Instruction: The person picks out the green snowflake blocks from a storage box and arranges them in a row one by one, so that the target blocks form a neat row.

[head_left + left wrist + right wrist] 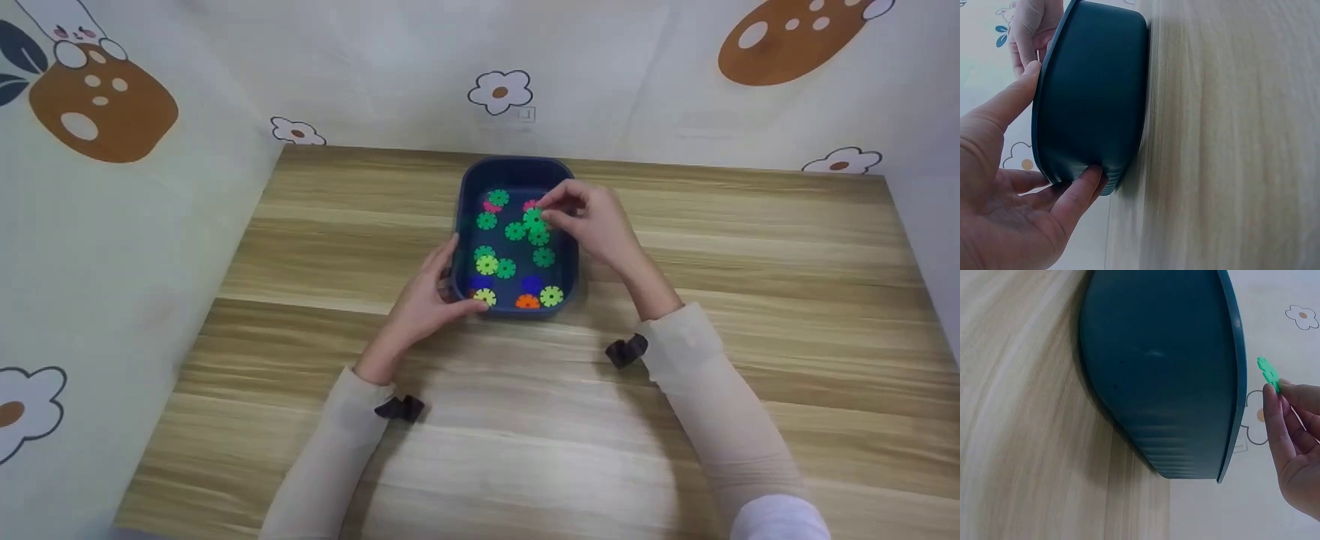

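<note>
A deep navy-blue plastic basin [519, 176] stands on the wooden table, holding several notched plastic discs in green, yellow, pink, orange and blue. My left hand [420, 307] grips its near left corner, thumb at the near rim and fingers along the left wall; the left wrist view shows the fingers against the ribbed side [1067, 185]. Above the basin's right half, my right hand [600, 225] pinches a bright green notched disc [1269, 373] between thumb and index finger. In the right wrist view, that disc is higher than the basin's rim.
The wood-grain table [720, 300] reaches to a pale wall [390, 75] printed with flowers and brown fruit shapes. Black straps with small mounts [626, 350] sit on both sleeved wrists. Yellow and orange discs [528, 301] lie near the basin's front wall.
</note>
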`<action>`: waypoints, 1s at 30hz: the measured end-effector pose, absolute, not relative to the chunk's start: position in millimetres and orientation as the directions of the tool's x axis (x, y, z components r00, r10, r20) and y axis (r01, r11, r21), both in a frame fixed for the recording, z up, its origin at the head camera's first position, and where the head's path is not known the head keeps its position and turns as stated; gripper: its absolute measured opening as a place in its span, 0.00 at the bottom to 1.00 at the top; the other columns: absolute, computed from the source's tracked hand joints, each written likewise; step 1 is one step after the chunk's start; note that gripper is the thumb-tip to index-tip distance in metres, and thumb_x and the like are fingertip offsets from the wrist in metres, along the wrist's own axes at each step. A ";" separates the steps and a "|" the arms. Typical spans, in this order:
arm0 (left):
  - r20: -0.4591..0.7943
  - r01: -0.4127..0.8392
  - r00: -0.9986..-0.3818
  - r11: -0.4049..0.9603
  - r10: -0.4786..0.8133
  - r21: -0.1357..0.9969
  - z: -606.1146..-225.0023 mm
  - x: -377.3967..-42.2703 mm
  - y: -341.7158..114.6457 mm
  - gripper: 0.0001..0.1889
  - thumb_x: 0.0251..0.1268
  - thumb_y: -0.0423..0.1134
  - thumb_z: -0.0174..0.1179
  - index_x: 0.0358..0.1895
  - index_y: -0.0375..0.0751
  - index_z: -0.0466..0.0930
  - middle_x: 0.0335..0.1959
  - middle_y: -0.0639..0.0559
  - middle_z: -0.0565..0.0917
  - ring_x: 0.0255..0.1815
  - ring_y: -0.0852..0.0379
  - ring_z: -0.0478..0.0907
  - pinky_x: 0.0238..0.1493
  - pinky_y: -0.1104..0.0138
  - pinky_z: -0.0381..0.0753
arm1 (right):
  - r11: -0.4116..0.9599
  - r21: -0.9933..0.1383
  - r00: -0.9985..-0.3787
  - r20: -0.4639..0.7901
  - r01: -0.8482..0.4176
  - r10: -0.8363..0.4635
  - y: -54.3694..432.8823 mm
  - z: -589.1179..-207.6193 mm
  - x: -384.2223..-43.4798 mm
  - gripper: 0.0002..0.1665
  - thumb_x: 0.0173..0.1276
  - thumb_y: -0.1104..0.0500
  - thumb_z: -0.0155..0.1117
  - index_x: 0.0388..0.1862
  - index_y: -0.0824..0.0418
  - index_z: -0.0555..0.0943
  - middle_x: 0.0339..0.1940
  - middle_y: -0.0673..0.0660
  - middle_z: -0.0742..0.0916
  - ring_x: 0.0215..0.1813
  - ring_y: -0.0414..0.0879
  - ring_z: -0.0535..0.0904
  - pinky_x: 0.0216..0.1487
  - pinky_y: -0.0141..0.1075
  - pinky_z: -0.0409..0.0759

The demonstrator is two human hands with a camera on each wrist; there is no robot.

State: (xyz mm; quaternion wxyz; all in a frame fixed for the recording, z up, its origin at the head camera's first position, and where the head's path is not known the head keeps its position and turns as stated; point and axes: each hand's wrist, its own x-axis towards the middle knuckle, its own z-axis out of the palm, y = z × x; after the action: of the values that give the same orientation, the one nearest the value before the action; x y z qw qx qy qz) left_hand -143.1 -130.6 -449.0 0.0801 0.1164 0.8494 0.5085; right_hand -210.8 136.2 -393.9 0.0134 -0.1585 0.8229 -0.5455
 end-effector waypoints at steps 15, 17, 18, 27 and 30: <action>-0.039 0.110 -0.958 0.491 0.284 0.864 -446.5 -143.5 -131.7 0.56 0.47 0.49 0.76 0.78 0.47 0.49 0.75 0.40 0.53 0.66 0.44 0.66 0.57 0.61 0.75 | 0.327 -0.922 -0.971 0.155 -0.207 -0.180 153.1 -393.6 -213.7 0.07 0.65 0.64 0.67 0.41 0.66 0.84 0.37 0.58 0.86 0.37 0.46 0.81 0.40 0.31 0.82; -0.043 0.107 -0.957 0.488 0.286 0.866 -446.0 -143.9 -132.5 0.56 0.47 0.49 0.76 0.78 0.47 0.49 0.75 0.40 0.53 0.66 0.44 0.66 0.58 0.61 0.75 | 0.320 -0.926 -0.974 0.153 -0.200 -0.166 155.4 -393.7 -214.2 0.07 0.65 0.64 0.67 0.41 0.66 0.84 0.38 0.58 0.86 0.38 0.46 0.81 0.40 0.30 0.82; -0.041 0.109 -0.958 0.491 0.285 0.864 -445.7 -144.2 -132.9 0.56 0.47 0.49 0.76 0.78 0.46 0.49 0.75 0.40 0.53 0.66 0.44 0.66 0.59 0.60 0.73 | 0.316 -0.927 -0.974 0.159 -0.203 -0.160 156.7 -393.6 -214.7 0.07 0.65 0.64 0.67 0.41 0.67 0.84 0.38 0.58 0.86 0.38 0.46 0.81 0.40 0.30 0.82; -0.020 0.142 -0.957 0.523 0.291 0.840 -445.2 -145.5 -134.3 0.55 0.48 0.46 0.76 0.77 0.44 0.49 0.75 0.36 0.52 0.67 0.43 0.65 0.66 0.55 0.64 | 0.313 -0.929 -0.980 0.173 -0.197 -0.101 167.4 -394.7 -217.6 0.07 0.64 0.65 0.68 0.40 0.67 0.85 0.39 0.58 0.86 0.38 0.44 0.82 0.39 0.31 0.82; -0.014 0.150 -0.956 0.530 0.294 0.835 -445.9 -145.4 -133.7 0.55 0.48 0.46 0.76 0.77 0.43 0.49 0.75 0.35 0.52 0.68 0.42 0.63 0.67 0.54 0.63 | 0.301 -0.935 -0.982 0.168 -0.185 -0.082 171.1 -395.4 -218.3 0.08 0.64 0.66 0.68 0.41 0.68 0.84 0.39 0.57 0.86 0.38 0.44 0.82 0.40 0.31 0.82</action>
State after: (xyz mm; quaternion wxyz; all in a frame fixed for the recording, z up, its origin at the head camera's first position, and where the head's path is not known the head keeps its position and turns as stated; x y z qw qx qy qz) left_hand -145.4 -133.7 -445.9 0.0767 0.1273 0.8712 0.4678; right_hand -218.3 171.1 -395.4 -0.0442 -0.0830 0.8055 -0.5851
